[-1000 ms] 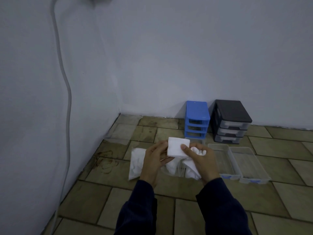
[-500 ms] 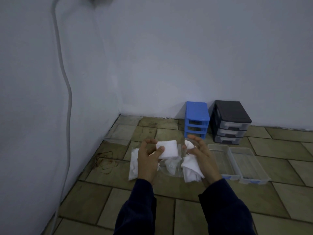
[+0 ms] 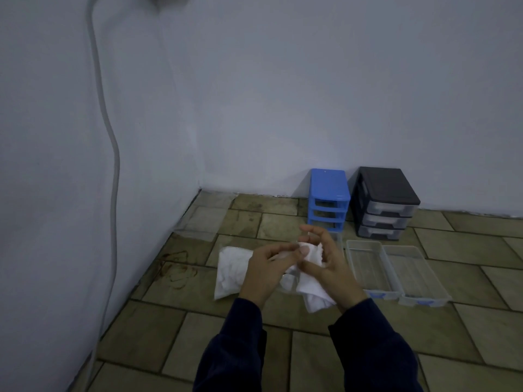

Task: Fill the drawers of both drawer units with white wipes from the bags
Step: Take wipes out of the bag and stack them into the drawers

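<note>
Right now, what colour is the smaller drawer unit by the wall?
Blue, seen best in the head view.

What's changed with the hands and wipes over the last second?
The two hands have come back together: half a second ago they were apart, the left hand holding a wipe off to the left. Now both meet on white wipes held in the right hand. The bag of wipes on the floor, the two clear drawers, the blue unit and the black unit stayed put.
</note>
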